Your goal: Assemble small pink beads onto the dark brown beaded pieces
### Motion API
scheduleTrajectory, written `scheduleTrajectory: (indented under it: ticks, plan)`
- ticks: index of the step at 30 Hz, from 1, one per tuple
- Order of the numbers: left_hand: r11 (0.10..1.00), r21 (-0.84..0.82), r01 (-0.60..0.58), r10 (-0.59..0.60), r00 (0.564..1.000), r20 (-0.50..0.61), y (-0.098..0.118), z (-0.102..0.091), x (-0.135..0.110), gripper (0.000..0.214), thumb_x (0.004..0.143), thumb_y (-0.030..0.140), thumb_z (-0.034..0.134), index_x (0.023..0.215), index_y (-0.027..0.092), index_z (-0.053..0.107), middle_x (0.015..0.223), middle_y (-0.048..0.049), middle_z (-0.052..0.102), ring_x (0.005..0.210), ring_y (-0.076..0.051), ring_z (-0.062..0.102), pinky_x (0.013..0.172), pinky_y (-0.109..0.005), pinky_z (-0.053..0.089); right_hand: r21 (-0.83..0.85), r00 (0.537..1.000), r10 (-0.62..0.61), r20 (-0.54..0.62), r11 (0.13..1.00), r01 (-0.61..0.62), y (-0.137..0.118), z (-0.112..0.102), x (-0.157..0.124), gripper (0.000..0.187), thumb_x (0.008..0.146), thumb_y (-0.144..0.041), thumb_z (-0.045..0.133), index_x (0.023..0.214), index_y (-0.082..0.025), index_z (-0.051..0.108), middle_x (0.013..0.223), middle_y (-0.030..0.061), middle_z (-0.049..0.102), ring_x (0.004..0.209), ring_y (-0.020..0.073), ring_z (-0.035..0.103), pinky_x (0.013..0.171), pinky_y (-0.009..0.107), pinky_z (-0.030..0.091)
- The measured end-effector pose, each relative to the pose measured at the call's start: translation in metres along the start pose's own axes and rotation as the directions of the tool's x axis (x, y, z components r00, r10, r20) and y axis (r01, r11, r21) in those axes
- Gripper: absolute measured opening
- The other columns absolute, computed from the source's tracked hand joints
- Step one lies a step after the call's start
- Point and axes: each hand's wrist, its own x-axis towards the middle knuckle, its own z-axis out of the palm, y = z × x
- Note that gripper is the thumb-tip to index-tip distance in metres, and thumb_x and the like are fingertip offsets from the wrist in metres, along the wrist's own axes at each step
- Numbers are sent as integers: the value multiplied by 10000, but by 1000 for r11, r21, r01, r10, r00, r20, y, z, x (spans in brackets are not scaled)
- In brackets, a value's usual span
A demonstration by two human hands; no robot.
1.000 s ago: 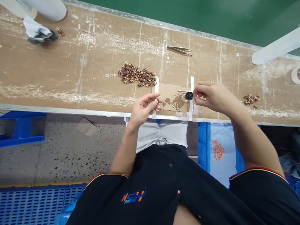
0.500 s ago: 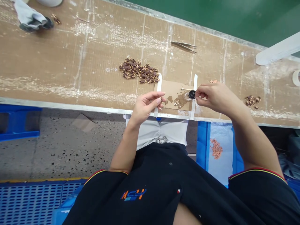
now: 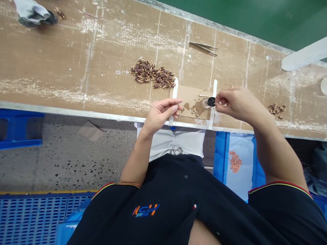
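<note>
My left hand hovers at the near edge of the brown workbench, fingers curled in a pinch around a tiny brown-and-gold part. My right hand is closed, pinching a small black round piece over a taped-down cardboard patch smeared with brown blobs. A small clear round dish sits on that patch right beside the black piece. A pile of small brown parts lies just beyond my left hand.
Tweezers lie further back on the bench. A smaller heap of brown parts sits to the right. A grey glove lies far left. Below the bench, a blue bin with a bag of copper-coloured bits.
Both hands stay in nearly the same place; the left fingers have closed a little more around the tiny part. The camera has tilted slightly, shifting the bench down in view.
</note>
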Motion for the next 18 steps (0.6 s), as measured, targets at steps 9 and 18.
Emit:
scheduleTrajectory:
  ticks: [9,18]
  plan:
    - [998,-66,-4,6,1000,21,-4,-2,2,397,814,487,963,1083,204,891,907,-77,855,681,-105,712,658,-234,625,-123,988,32,150,992,-13,-16,-17,2,141,844,-159,554,753,-263,586,779,74,702,715,246,611,695,379,390]
    - [997,-75,12,-10,1000,26,-2,-1,1,411,800,499,974,1073,203,892,902,-78,850,692,-109,711,663,-238,624,-207,971,107,214,976,-62,-25,-26,6,159,848,-128,557,772,-249,628,816,80,715,732,243,619,729,375,411]
